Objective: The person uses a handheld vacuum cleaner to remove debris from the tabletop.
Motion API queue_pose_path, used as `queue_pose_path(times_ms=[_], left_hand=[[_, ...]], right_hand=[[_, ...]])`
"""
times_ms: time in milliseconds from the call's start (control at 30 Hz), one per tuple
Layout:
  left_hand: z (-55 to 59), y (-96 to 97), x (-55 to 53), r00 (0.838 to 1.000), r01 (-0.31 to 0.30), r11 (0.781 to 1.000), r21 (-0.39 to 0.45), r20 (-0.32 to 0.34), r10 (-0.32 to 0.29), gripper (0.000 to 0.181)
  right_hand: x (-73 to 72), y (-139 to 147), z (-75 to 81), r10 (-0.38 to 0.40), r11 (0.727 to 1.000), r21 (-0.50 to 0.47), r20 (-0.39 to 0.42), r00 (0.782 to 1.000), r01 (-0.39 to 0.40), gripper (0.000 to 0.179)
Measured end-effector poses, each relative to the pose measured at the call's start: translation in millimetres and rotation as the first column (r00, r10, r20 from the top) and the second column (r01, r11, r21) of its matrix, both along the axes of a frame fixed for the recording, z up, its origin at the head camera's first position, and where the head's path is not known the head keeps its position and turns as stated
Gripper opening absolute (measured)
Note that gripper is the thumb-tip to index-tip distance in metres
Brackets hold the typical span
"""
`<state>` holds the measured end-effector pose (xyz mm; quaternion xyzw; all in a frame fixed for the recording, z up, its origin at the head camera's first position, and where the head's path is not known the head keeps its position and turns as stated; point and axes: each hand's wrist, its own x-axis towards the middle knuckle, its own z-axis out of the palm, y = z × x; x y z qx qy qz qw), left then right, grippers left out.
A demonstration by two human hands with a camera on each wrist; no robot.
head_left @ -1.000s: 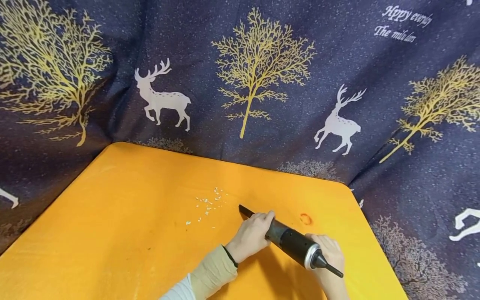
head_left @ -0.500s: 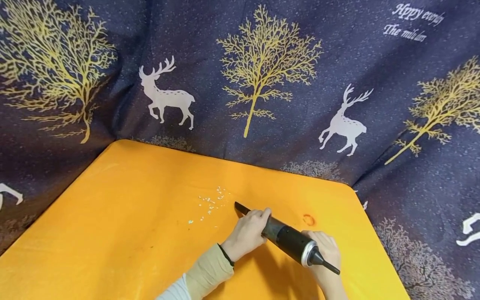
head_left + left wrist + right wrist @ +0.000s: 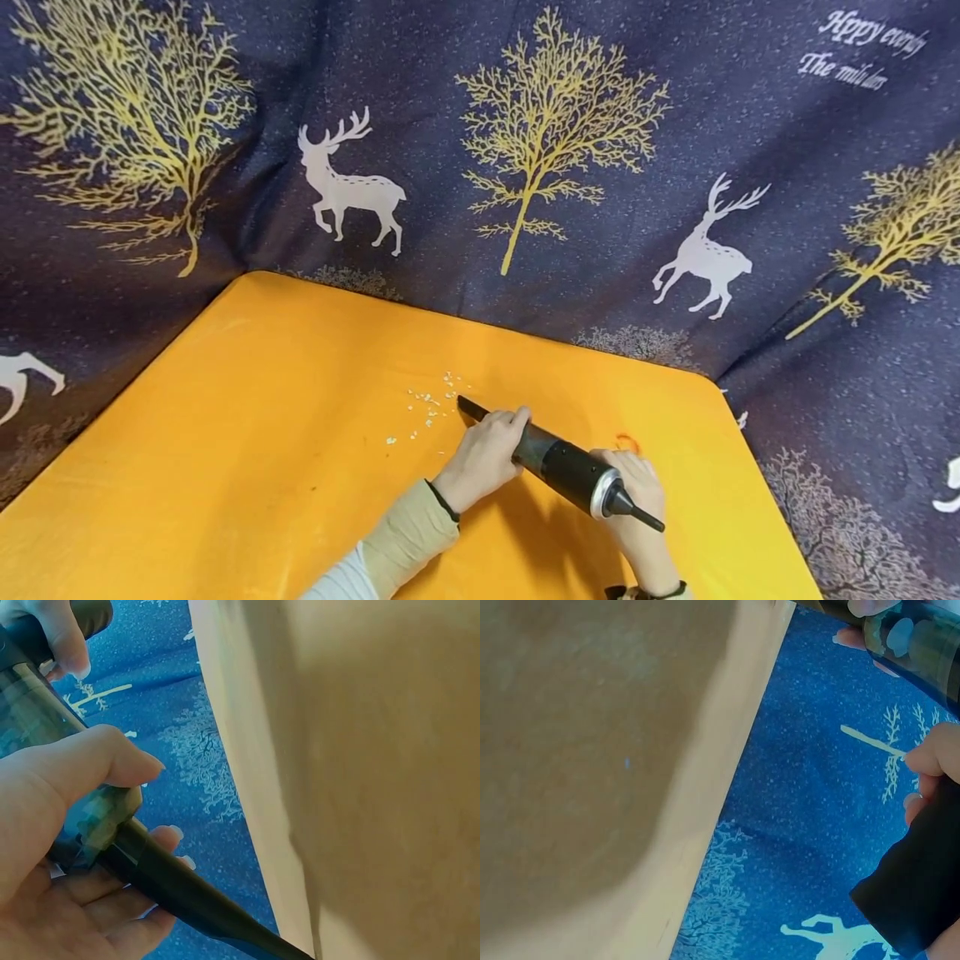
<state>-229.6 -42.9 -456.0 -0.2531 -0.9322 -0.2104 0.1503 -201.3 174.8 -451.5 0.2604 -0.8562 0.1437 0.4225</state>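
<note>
A black handheld vacuum cleaner with a clear dust cup slants over the orange table. My left hand grips its front around the cup, thumb on one side and fingers on the other in the left wrist view. Lower right, my right hand holds the dark handle, partly hidden behind the body in the head view. The flat nozzle points left, its tip beside the right edge of some scattered white bits. Whether the tip touches the table I cannot tell.
The orange table ends at a dark blue cloth printed with trees and deer, hanging behind and at both sides. A reddish ring mark shows by the right hand. A small dark speck lies further left.
Both hands have carried the vacuum cleaner leftward, bringing its nozzle tip up to the white bits. The head view has also shifted, so the background sits further right.
</note>
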Motion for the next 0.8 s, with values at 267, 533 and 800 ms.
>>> queue_pose_path(times_ms=[267, 533, 800], left_hand=[[0.0, -5.4, -0.6, 1.000, -0.011, 1.000, 0.022, 0.020, 0.010, 0.052], [3.4, -10.5, -2.3, 1.000, -0.031, 0.999, 0.013, 0.000, 0.031, 0.054], [3.0, -15.3, -4.4, 0.999, -0.042, 0.999, 0.017, 0.000, 0.042, 0.055]], right_hand=[[-3.4, -5, -0.8, 0.017, 1.000, 0.006, -0.002, 1.000, -0.017, 0.014], [-6.1, -9, 1.4, 0.039, 0.999, -0.006, 0.011, 0.999, -0.039, 0.020], [-12.2, -14, 0.9, 0.065, 0.998, -0.019, 0.014, 0.998, -0.064, 0.015]])
